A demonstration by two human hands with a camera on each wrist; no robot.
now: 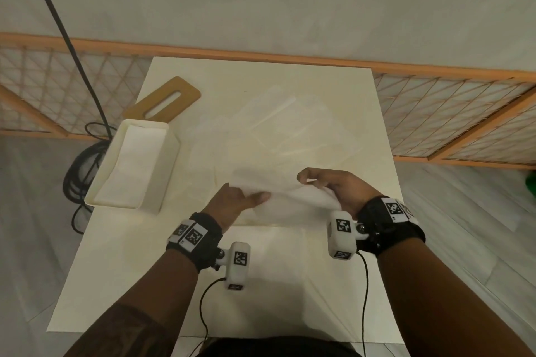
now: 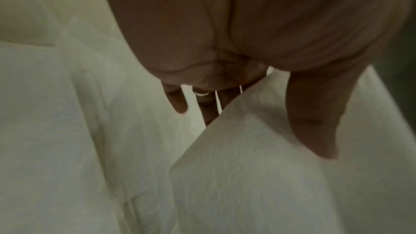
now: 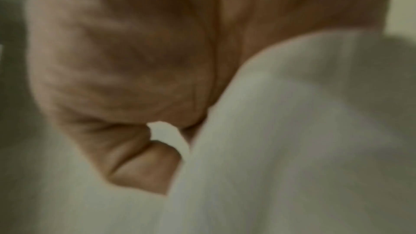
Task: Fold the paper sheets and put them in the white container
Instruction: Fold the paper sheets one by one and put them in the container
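White table (image 1: 261,269), left hand (image 1: 232,203) and right hand (image 1: 342,188) each pinching paper sheet (image 1: 290,200)

Container (image 1: 133,165) left of sheets (image 1: 275,130), seemingly.

One white container (image 1: 136,165), one wooden lid (image 1: 166,100), two hands (image 1: 232,201)

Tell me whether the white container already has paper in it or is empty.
Not empty: the white rectangular plastic container stands open-topped, and white paper lies inside it. How many sheets, cannot tell.
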